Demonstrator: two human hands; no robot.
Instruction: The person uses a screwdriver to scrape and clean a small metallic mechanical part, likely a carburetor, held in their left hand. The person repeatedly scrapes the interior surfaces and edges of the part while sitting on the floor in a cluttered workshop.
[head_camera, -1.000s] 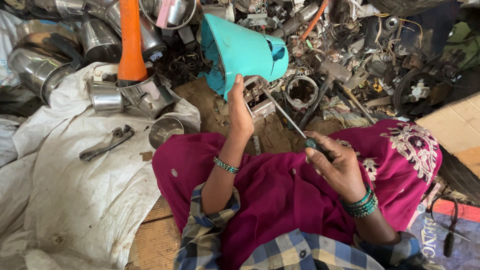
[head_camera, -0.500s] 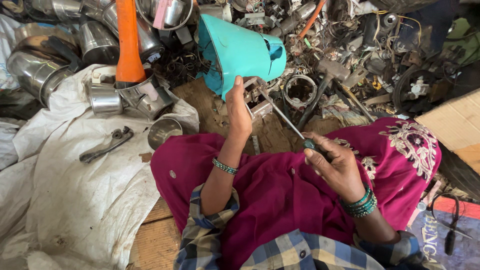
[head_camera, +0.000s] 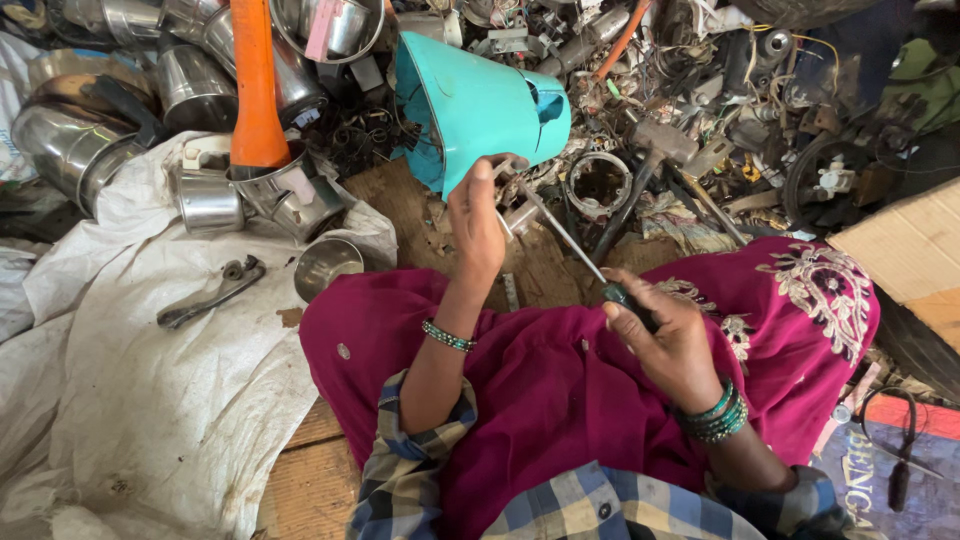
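My left hand (head_camera: 476, 222) holds up a teal plastic kettle shell (head_camera: 470, 105) by its lower edge, tipped on its side above my lap. A screwdriver (head_camera: 570, 245) is gripped in my right hand (head_camera: 668, 335), its metal shaft slanting up to the left and its tip at the underside of the shell. Both wrists wear green bangles. A magenta cloth (head_camera: 560, 390) covers my lap under both hands.
Steel pots and cups (head_camera: 205, 200) lie heaped at the upper left around an orange cone-shaped piece (head_camera: 255, 85). A wrench (head_camera: 210, 297) rests on a white sack (head_camera: 150, 400). Scrap metal and wires (head_camera: 720, 110) fill the upper right; a cardboard piece (head_camera: 915, 255) sits at the right.
The teal shell has tilted and shifted slightly left in my left hand. The screwdriver tip stays at its underside.
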